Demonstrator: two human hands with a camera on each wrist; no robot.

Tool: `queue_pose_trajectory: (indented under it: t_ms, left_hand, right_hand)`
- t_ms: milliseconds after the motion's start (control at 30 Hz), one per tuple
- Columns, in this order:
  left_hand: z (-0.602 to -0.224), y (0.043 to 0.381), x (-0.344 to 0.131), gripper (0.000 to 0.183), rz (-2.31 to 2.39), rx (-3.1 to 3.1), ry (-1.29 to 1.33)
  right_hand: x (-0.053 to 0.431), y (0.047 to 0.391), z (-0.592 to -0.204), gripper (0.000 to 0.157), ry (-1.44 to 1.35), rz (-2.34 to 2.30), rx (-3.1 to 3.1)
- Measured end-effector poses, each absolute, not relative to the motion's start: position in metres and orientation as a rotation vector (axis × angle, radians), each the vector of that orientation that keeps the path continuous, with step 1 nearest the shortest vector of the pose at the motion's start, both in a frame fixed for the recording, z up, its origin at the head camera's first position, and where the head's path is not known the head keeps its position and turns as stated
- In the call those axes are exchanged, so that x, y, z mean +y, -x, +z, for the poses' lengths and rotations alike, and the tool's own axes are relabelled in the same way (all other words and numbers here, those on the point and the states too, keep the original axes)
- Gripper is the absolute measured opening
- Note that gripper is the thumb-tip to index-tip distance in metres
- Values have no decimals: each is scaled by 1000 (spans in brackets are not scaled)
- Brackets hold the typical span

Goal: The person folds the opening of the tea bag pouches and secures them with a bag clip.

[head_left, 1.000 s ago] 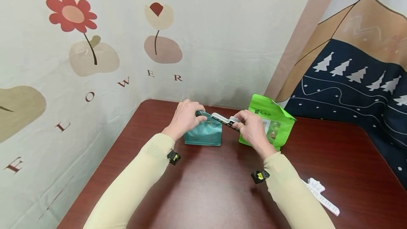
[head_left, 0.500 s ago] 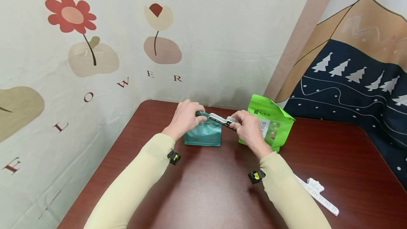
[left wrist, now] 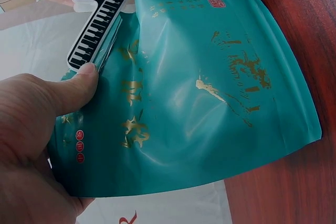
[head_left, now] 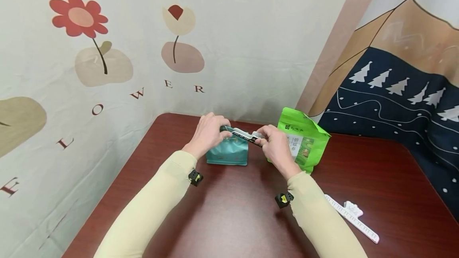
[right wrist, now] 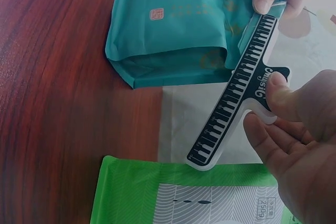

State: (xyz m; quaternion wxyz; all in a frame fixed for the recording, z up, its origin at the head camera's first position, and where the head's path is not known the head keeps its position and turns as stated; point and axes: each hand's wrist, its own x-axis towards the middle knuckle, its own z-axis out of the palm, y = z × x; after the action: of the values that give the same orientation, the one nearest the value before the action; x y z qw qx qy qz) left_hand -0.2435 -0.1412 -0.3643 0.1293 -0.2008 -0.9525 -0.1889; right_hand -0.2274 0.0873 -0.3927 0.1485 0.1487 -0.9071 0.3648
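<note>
A teal pouch (head_left: 227,155) with gold lettering stands at the back of the table. My left hand (head_left: 208,133) pinches its top edge, with the thumb (left wrist: 79,88) on the near face in the left wrist view. My right hand (head_left: 277,146) holds a black-and-white piano-key bag clip (right wrist: 231,103) by its "Music" tab, between thumb and fingers. The clip lies slanted along the pouch's top, its far end right by my left thumb. In the right wrist view, its other end sticks out past the pouch. Whether its jaws grip the pouch fully is hard to see.
A bright green pouch (head_left: 312,140) stands just right of my right hand. On the dark red table (head_left: 229,218) a white piano-key clip (head_left: 353,219) lies beside my right forearm. A printed cloth (head_left: 244,43) hangs behind the table.
My right hand has moved left with the clip, bringing it along the teal pouch's top toward my left hand. The left hand keeps its pinch. More of the white clip shows.
</note>
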Motion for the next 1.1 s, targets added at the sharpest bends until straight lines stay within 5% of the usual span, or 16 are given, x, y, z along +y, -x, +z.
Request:
queue_pose_trajectory:
  t_ms: [1100]
  left_hand:
    - [-366,244,-143,13,-669,-2751,531]
  right_hand:
    - [77,230,-395,12,-420,1030,-2488]
